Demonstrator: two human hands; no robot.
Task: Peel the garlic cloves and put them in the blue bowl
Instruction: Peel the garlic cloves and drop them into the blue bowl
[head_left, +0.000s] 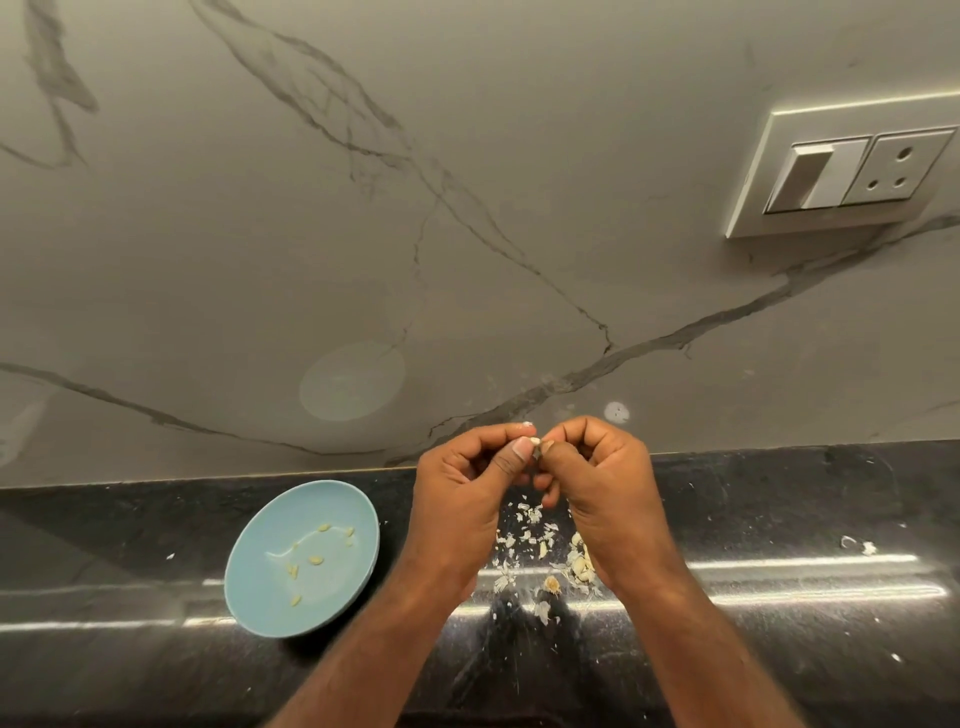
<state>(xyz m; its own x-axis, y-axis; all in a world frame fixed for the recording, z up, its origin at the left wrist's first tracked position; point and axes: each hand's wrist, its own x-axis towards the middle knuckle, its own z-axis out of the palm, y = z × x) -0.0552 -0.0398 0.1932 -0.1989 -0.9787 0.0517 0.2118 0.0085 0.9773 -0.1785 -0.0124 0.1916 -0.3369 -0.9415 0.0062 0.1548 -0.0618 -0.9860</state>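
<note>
Peeling is the step I read here. Both my hands sit to the right of the blue bowl (332, 499), raised above the tabletop (779, 509), and both pinch the same small garlic clove (536, 446). The left hand (467, 483) curls thumb and fingers on one side of it, the right hand (602, 478) on the other, thumbs nearly touching. The clove barely shows between them, so I cannot tell how much skin is left on it.

Several peeled cloves (316, 559) lie in the bowl. Right of the bowl, beneath my hands, papery skin scraps (524, 525) are scattered, with what look like unpeeled cloves (581, 561) among them.

My next move, I judge, calls for a thumbnail under the loose skin. After that comes a short carry left to drop the clove over the bowl's rim, with no scraps clinging to it.
</note>
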